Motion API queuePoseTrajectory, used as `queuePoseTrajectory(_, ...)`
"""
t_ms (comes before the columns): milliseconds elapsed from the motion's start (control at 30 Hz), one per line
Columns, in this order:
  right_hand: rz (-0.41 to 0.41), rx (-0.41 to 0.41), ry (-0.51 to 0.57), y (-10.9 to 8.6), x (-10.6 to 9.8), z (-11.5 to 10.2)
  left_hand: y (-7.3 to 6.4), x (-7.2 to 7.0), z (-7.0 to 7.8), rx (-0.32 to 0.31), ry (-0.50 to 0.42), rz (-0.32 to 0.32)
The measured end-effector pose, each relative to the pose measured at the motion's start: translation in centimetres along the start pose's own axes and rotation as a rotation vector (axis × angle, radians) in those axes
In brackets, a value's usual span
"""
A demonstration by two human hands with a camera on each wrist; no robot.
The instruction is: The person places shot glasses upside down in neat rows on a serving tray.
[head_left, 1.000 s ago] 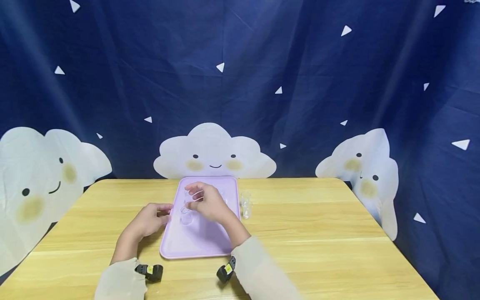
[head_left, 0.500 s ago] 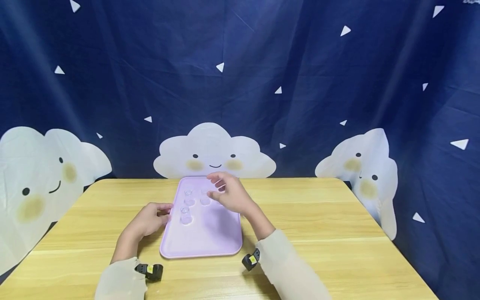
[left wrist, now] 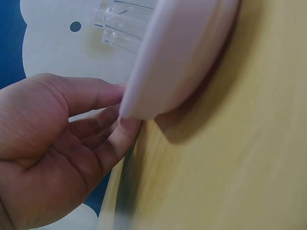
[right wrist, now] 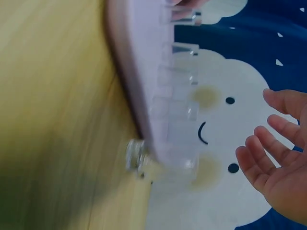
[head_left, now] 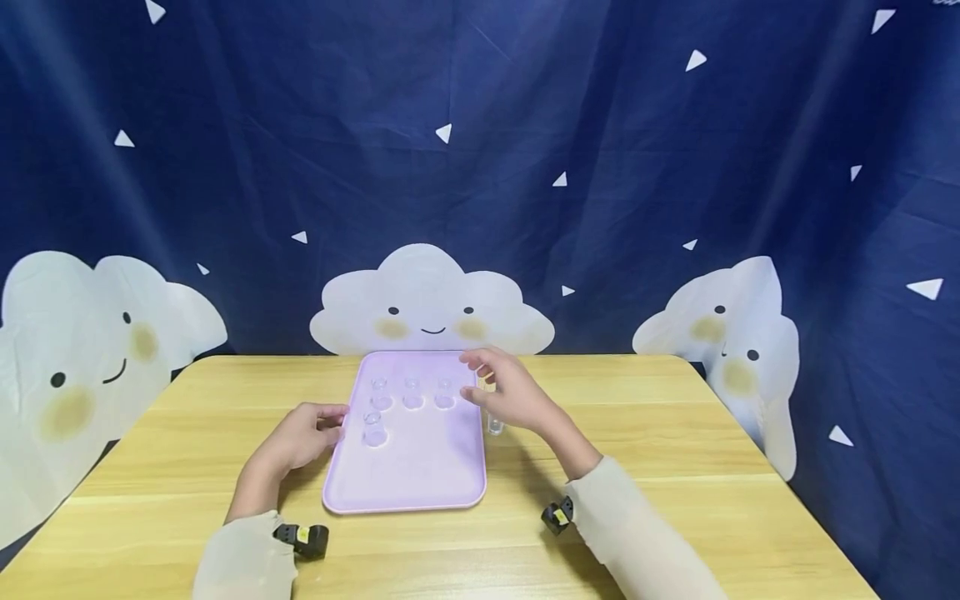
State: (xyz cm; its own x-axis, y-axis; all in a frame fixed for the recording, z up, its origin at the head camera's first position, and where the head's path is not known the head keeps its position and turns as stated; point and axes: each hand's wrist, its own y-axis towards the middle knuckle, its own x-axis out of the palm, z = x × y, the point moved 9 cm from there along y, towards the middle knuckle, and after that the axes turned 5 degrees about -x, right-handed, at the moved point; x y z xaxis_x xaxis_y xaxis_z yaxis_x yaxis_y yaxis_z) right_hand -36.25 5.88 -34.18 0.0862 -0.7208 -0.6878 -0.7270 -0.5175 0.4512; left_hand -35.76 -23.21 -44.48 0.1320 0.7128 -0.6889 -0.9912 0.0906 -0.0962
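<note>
A pale purple tray [head_left: 408, 483] lies on the table. Three small clear cups, the middle one [head_left: 412, 393] among them, stand in a row across its far half. One more clear cup [head_left: 374, 429] stands nearer, on the left. My left hand [head_left: 303, 435] pinches the tray's left rim between thumb and fingers, as the left wrist view shows. Above the tray's right edge hovers my right hand [head_left: 513, 396], fingers spread and holding nothing. Beneath it, on the table just right of the tray, is a clear cup [head_left: 495, 425]; another behind it is mostly hidden by the hand.
The wooden table [head_left: 660, 467] extends to both sides and in front of the tray. A dark blue curtain [head_left: 600, 167] with clouds and white triangles hangs behind it. A black wrist camera [head_left: 558, 516] is worn at each sleeve cuff.
My right hand has moved rightward from over the tray's left cups to its right edge, uncovering the back row. The left hand stays at the rim.
</note>
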Motion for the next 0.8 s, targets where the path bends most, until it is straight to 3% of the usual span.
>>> queuePoseTrajectory(433, -0.102, 0.012, -0.138, -2.7, -1.4, 1.9, -0.1, 0.0, 0.2, -0.009, -0.006, -0.006)
queuePoseTrajectory(800, -0.185, 0.052, -0.155, -4.6, -1.2, 2.6, -0.1, 0.0, 0.0, 0.003, 0.01, -0.001)
